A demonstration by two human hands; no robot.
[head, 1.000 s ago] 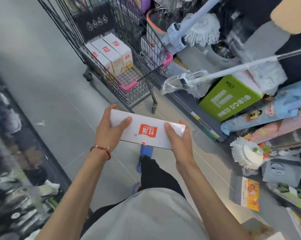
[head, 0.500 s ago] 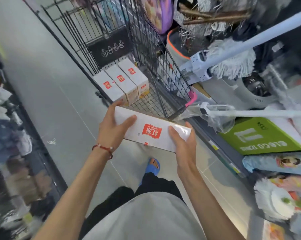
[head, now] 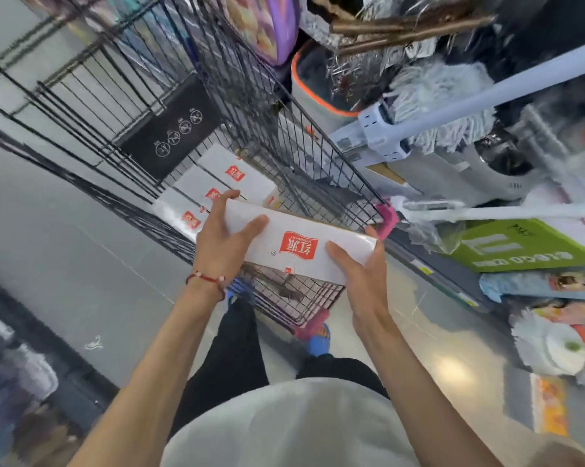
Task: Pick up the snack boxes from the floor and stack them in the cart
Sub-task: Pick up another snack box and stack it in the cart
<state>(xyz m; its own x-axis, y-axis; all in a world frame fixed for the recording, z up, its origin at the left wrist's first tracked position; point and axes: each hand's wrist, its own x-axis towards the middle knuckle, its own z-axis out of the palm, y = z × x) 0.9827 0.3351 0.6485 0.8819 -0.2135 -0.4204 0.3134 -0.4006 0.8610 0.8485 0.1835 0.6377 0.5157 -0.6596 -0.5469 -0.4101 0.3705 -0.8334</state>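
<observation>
Grey polished floor [head: 65, 264] runs along a shop aisle, with crowded shelving on the right side. On it stands a black wire cart [head: 334, 153] with pink corner guards [head: 387, 219] and a black panel [head: 176, 129] printed with small white round symbols at its far end.

Three boxes [head: 200, 187], white with a red logo on top, lie side by side on the cart's wire bottom just below that panel. A fourth snack box [head: 304, 251], long, white and bearing the same red logo, is held across the near part of the basket, above the wire bottom and slightly tilted down to the right. Its left end overlaps the three boxes in this view; whether it touches them cannot be told.

The left hand [head: 222, 244] grips the box's left end, thumb laid on the top face and fingers wrapped over the far edge. A red string bracelet [head: 206, 279] circles that wrist. The right hand [head: 361, 274] grips the right end, thumb on top and fingers curled around the end.

Beyond the cart sit a grey bucket with an orange rim [head: 318, 92], a shaggy mop head [head: 442, 92] on a pale pole, and a green carton [head: 520, 247]. A purple bag [head: 270, 25] hangs above the cart. A blue slipper [head: 318, 343] shows beside the cart's near corner.
</observation>
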